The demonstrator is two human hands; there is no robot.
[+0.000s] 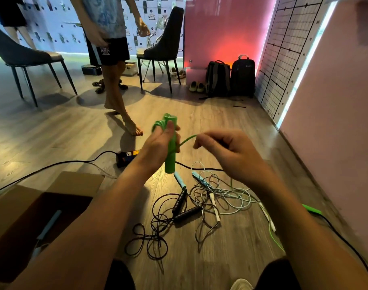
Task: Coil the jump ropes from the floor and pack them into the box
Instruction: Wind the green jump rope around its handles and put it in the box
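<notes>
My left hand (158, 143) grips an upright green jump-rope handle (170, 162), with loops of green cord gathered at its top. My right hand (220, 149) pinches the green cord (187, 140) just to the right of the handle. The other green handle (312, 209) lies on the floor at the right, with green cord trailing from it. On the floor below my hands lie a tangled black rope with black handles (186, 213), a light blue rope (180, 181) and a white-handled rope (215, 210). An open cardboard box (78, 181) stands at lower left with a pale blue handle (50, 223) inside.
A power strip (127, 156) with a black cable lies beyond my hands. A barefoot person (114, 65) stands ahead between two dark chairs (164, 49). Two backpacks (231, 77) and shoes sit by the pink wall (329, 122) on the right.
</notes>
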